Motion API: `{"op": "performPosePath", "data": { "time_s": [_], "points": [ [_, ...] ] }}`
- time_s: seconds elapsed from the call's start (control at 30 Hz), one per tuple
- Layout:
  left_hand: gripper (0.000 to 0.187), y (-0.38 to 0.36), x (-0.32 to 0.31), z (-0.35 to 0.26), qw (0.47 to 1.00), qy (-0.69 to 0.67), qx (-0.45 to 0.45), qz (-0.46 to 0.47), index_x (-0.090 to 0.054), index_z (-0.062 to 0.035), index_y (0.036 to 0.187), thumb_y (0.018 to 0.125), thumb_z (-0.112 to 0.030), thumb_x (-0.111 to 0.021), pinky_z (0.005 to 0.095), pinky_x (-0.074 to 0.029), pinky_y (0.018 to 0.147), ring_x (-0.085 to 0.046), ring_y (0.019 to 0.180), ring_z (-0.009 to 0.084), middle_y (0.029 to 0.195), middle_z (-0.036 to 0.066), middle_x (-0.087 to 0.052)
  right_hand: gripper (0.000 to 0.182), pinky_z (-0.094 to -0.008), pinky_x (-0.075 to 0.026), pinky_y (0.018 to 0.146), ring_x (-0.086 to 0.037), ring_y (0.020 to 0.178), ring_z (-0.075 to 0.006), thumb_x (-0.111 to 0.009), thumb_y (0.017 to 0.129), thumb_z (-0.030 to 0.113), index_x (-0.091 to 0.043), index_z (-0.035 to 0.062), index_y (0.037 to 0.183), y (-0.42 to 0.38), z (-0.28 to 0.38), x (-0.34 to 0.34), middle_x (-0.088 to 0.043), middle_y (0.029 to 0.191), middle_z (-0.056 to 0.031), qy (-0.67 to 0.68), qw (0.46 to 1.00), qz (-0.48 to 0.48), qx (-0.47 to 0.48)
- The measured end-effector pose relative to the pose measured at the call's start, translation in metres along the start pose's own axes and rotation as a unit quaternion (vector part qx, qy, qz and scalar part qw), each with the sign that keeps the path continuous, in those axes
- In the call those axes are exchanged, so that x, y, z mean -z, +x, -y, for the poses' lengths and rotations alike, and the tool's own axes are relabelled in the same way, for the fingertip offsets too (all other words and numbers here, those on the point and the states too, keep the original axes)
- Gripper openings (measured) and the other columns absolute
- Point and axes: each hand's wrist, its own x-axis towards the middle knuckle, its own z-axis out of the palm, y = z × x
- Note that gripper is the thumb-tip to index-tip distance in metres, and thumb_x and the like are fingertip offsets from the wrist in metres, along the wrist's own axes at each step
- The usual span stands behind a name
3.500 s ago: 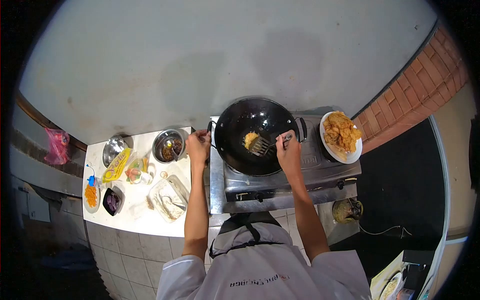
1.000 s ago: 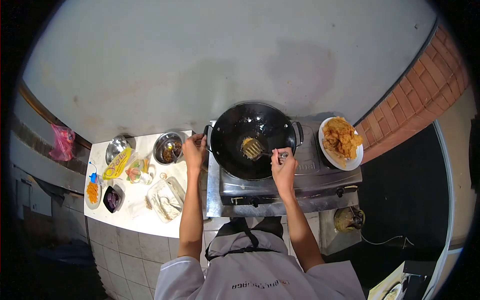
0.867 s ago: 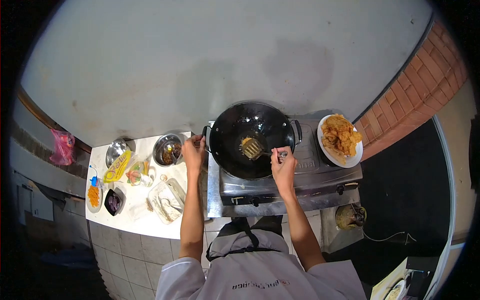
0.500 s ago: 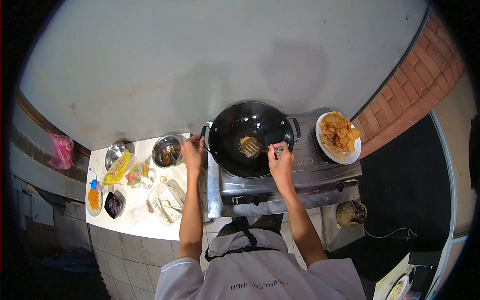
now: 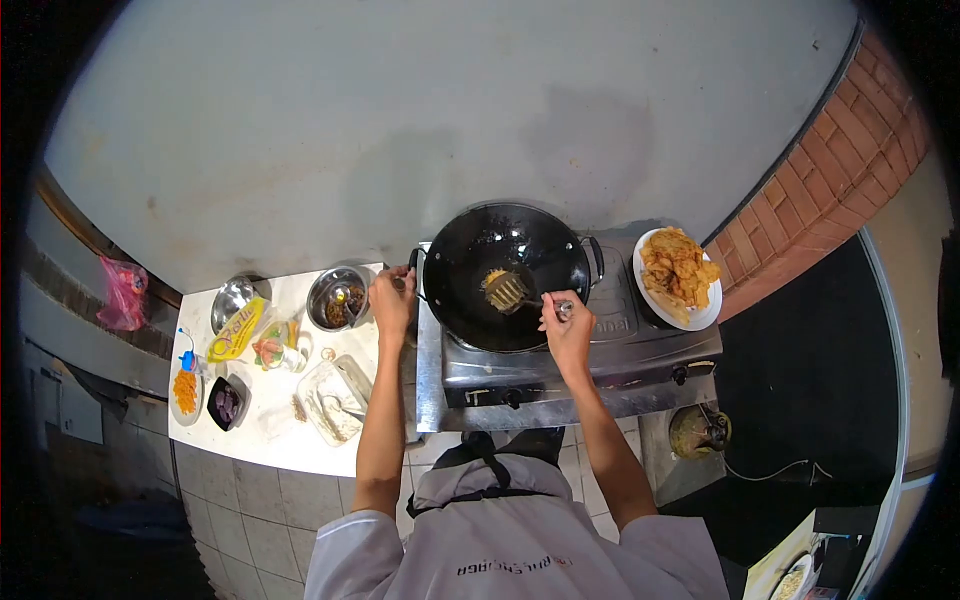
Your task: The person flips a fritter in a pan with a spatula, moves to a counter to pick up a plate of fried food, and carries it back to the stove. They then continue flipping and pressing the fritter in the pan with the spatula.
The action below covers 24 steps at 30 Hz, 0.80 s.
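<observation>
A black wok (image 5: 470, 240) sits on the stove, dark and shiny inside. My right hand (image 5: 568, 318) is closed around the handle of a slotted spatula (image 5: 507, 291), whose head rests low in the wok. Small yellowish bits of food (image 5: 494, 274) lie beside the spatula's far edge. At the wok's left side, the fingers of my left hand (image 5: 392, 294) are closed on its loop handle, which they partly hide.
Right of the wok, a white plate (image 5: 712, 312) carries a pile of golden fried food. The white table (image 5: 290, 440) at left holds metal bowls (image 5: 338, 297), a yellow packet (image 5: 237, 330), a plastic tub (image 5: 335, 400) and a dark bowl (image 5: 228, 402). Below the steel stove (image 5: 560, 375) stands a gas cylinder (image 5: 700, 432).
The spatula and my right hand have shifted slightly to the right in the view, with the spatula's head still low in the wok. My left hand stays at the wok's handle.
</observation>
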Motion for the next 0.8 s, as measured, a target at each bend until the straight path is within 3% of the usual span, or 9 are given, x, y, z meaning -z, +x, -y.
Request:
{"op": "performPosePath", "data": {
  "time_s": [0.03,0.33,0.4,0.53,0.6,0.8],
  "points": [
    [0.023,0.000,0.000,0.000,1.000,-0.003,0.001,-0.006,-0.069,0.0013,0.090,0.082,-0.021,-0.070,0.0391,-0.048,0.063,-0.063,0.064,0.0309,0.072,0.018,-0.065,0.013,-0.0237,-0.050,0.044,-0.056,0.053,-0.0070,-0.064,0.089,0.009,-0.061,-0.0033,0.085,0.004,-0.004,0.001,-0.060,0.063,-0.0050,0.011,1.000,-0.001,0.016],
    [0.022,0.001,-0.003,0.005,1.000,0.010,0.002,0.005,-0.070,-0.0001,0.090,0.081,-0.019,-0.070,0.0400,-0.047,0.063,-0.061,0.063,0.0306,0.071,0.017,-0.063,0.014,-0.0233,-0.050,0.045,-0.058,0.055,-0.0076,-0.064,0.089,0.008,-0.060,-0.0034,0.083,0.019,0.017,0.021,-0.060,0.065,-0.0049,0.044,0.997,-0.043,0.055],
    [0.021,0.001,0.000,0.001,1.000,0.017,-0.009,0.001,-0.070,-0.0004,0.090,0.081,-0.019,-0.070,0.0402,-0.047,0.063,-0.061,0.064,0.0308,0.072,0.017,-0.063,0.015,-0.0234,-0.050,0.045,-0.059,0.055,-0.0087,-0.063,0.089,0.008,-0.058,-0.0031,0.080,0.020,0.016,0.027,-0.061,0.068,-0.0058,0.057,0.998,-0.027,0.006],
    [0.020,0.001,-0.003,0.004,1.000,0.015,-0.019,-0.006,-0.070,-0.0010,0.090,0.080,-0.019,-0.070,0.0403,-0.047,0.062,-0.061,0.064,0.0313,0.075,0.017,-0.064,0.015,-0.0231,-0.051,0.045,-0.059,0.054,-0.0097,-0.060,0.090,0.007,-0.057,-0.0022,0.078,0.018,0.009,0.028,-0.062,0.071,-0.0063,0.046,0.999,-0.017,0.007],
    [0.020,0.002,-0.003,0.005,1.000,0.012,-0.018,-0.006,-0.070,-0.0012,0.089,0.080,-0.019,-0.070,0.0403,-0.047,0.062,-0.061,0.064,0.0313,0.074,0.017,-0.063,0.013,-0.0236,-0.051,0.046,-0.059,0.054,-0.0099,-0.059,0.091,0.007,-0.059,-0.0022,0.081,0.016,0.003,0.026,-0.063,0.074,-0.0066,0.058,0.998,0.000,0.035],
    [0.018,0.001,-0.001,0.000,1.000,0.011,0.000,0.002,-0.070,-0.0022,0.088,0.080,-0.019,-0.071,0.0404,-0.047,0.062,-0.061,0.064,0.0314,0.070,0.016,-0.062,0.015,-0.0235,-0.051,0.049,-0.059,0.055,-0.0094,-0.058,0.092,0.009,-0.064,-0.0048,0.090,0.012,-0.005,0.014,-0.062,0.067,-0.0055,0.049,0.997,0.058,0.005]
  ]
}}
